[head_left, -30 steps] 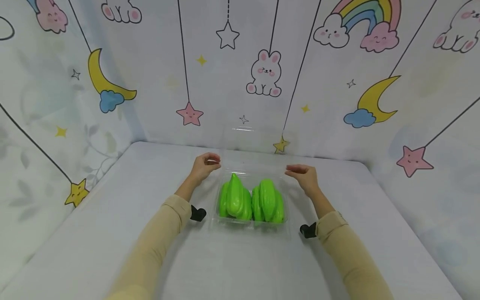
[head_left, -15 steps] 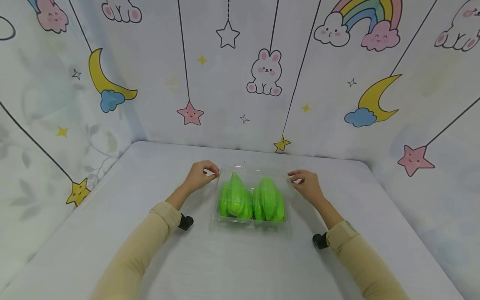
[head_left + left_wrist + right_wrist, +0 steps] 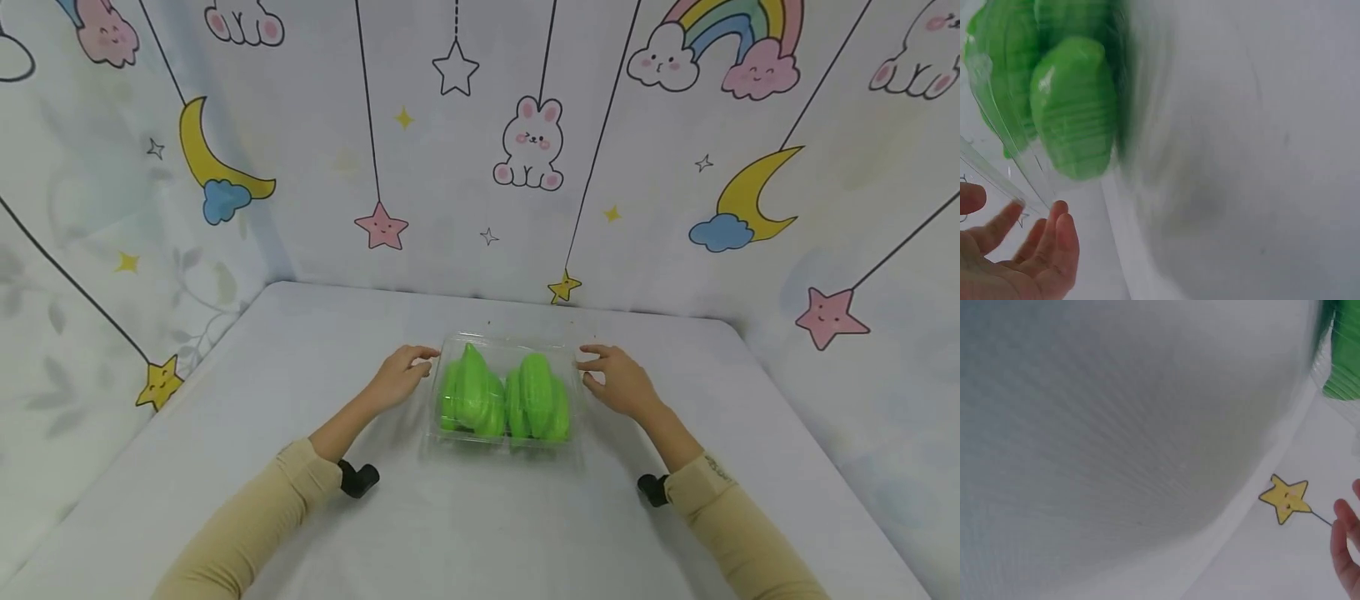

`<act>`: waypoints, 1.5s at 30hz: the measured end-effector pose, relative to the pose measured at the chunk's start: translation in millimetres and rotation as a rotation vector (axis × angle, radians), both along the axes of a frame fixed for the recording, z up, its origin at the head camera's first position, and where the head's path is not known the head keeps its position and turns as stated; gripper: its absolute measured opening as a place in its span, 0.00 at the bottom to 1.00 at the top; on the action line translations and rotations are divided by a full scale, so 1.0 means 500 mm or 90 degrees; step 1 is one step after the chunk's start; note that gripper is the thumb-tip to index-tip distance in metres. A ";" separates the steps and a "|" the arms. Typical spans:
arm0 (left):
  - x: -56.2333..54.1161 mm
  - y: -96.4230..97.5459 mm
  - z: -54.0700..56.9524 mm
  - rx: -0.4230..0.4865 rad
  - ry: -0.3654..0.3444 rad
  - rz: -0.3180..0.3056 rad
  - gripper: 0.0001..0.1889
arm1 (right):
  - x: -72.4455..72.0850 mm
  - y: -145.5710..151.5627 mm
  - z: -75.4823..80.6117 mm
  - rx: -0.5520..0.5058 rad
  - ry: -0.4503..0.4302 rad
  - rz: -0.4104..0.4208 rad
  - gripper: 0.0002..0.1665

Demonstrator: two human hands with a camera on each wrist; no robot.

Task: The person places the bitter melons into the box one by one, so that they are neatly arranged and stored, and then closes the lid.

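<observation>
A clear plastic clamshell box stands mid-table, its lid lowered over the contents. Inside, side by side, lie two bright green, ridged pieces that look like star fruit, also seen as green fruit through the plastic in the left wrist view. At the box's far left corner is my left hand, fingers loosely extended; its fingertips are at the lid's edge, and whether they touch cannot be told. My right hand is beside the far right corner, fingers spread and holding nothing.
A white cloth covers the table. Behind it rises a pale curtain printed with rabbits, moons and stars. Dark wrist-camera mounts hang at both cuffs.
The lid, upright a second ago, has come down over the green fruit. Both hands lowered with it and then loosened, fingers spreading at the far corners. The box stays in place.
</observation>
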State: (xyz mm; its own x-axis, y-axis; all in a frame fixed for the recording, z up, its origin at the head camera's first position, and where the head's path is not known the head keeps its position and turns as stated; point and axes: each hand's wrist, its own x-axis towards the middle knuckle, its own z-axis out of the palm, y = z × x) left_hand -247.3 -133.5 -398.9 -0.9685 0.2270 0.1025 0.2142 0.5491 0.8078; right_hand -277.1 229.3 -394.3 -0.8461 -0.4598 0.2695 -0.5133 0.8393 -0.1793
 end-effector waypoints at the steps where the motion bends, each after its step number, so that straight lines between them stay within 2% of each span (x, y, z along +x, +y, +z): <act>1: 0.011 0.002 0.001 0.022 -0.029 0.000 0.19 | 0.003 -0.001 0.003 0.008 -0.009 -0.006 0.15; 4: 0.044 0.006 -0.001 0.094 -0.115 -0.005 0.23 | 0.016 -0.004 0.008 0.016 -0.044 -0.029 0.20; 7: 0.072 0.007 -0.008 0.154 -0.174 -0.003 0.25 | 0.031 -0.005 0.009 0.011 -0.071 -0.037 0.24; 11: 0.099 0.004 -0.014 0.183 -0.201 -0.005 0.28 | 0.059 -0.004 0.013 -0.037 -0.106 -0.028 0.26; 14: 0.115 0.000 -0.011 0.191 -0.213 -0.012 0.32 | 0.085 0.000 0.018 -0.108 -0.164 -0.014 0.27; 17: 0.128 -0.003 -0.008 0.209 -0.233 -0.019 0.34 | 0.108 0.003 0.021 -0.184 -0.265 -0.010 0.30; 20: 0.138 -0.006 -0.009 0.251 -0.267 -0.023 0.35 | 0.126 0.004 0.022 -0.267 -0.390 -0.025 0.34; 24: 0.144 -0.009 -0.018 0.346 -0.331 -0.030 0.32 | 0.141 0.008 0.017 -0.391 -0.556 -0.057 0.39; 27: 0.145 -0.011 -0.026 0.405 -0.371 -0.033 0.26 | 0.147 0.015 0.005 -0.470 -0.666 -0.041 0.38; 30: 0.144 -0.012 -0.034 0.434 -0.390 -0.039 0.21 | 0.148 0.021 -0.011 -0.525 -0.744 0.007 0.32; 33: 0.141 -0.012 -0.042 0.454 -0.405 -0.036 0.17 | 0.147 0.021 -0.022 -0.556 -0.774 0.044 0.24; 36: 0.139 -0.012 -0.047 0.478 -0.408 -0.031 0.18 | 0.147 0.019 -0.026 -0.582 -0.789 0.056 0.18; 40: 0.138 -0.013 -0.051 0.493 -0.404 -0.025 0.21 | 0.149 0.019 -0.030 -0.619 -0.812 0.065 0.13; 45: 0.139 -0.012 -0.052 0.495 -0.394 -0.018 0.19 | 0.150 0.019 -0.035 -0.641 -0.814 0.094 0.10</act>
State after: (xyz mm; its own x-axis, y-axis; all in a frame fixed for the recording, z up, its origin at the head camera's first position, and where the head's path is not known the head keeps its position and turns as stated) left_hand -177.8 -139.7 -424.9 -0.8966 0.3355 -0.2891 -0.3623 -0.1800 0.9145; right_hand -202.1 239.0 -411.6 -0.7084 -0.6349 -0.3083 0.3310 0.0870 -0.9396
